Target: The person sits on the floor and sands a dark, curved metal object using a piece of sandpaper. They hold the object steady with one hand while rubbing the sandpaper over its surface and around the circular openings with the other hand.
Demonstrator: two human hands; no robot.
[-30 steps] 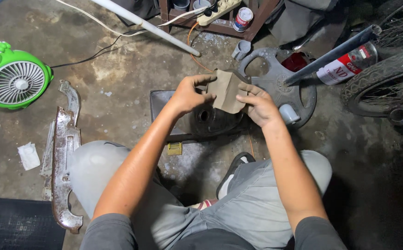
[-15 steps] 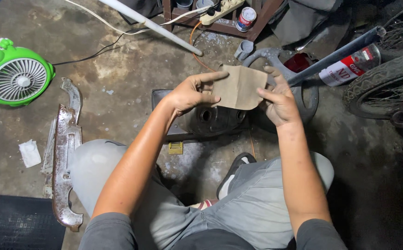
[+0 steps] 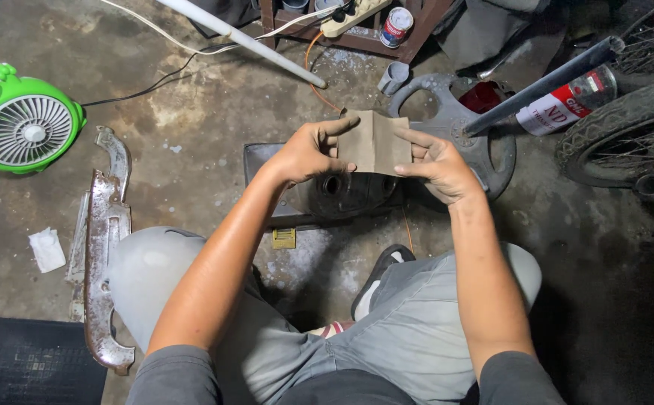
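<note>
A seated person, seen from above, holds a brown sheet of sandpaper (image 3: 373,141) up in both hands over a concrete floor (image 3: 192,112). The left hand (image 3: 308,152) pinches the sheet's left edge, thumb in front and fingers (image 3: 342,124) curled over its top corner. The right hand (image 3: 438,163) pinches the right edge, its fingers (image 3: 414,138) closed on the paper. The sheet is bent along a vertical crease near its middle.

Directly below the sandpaper sits a dark round metal part (image 3: 342,193) resting on a flat dark plate (image 3: 267,161). Just right of the sandpaper, behind the right hand, lies a grey cast wheel-shaped part (image 3: 484,146). Further right of the sandpaper are a dark metal tube (image 3: 544,82), a white and red spray can (image 3: 567,105) and a spoked bicycle wheel (image 3: 627,135). Far left of the sandpaper stands a green frog-shaped fan (image 3: 23,124). Below and left of the sandpaper a rusty curved metal piece (image 3: 105,247) lies on the floor, with a crumpled white tissue (image 3: 46,249) just beside it. Above the sandpaper a white pipe (image 3: 244,41) lies slanted.
</note>
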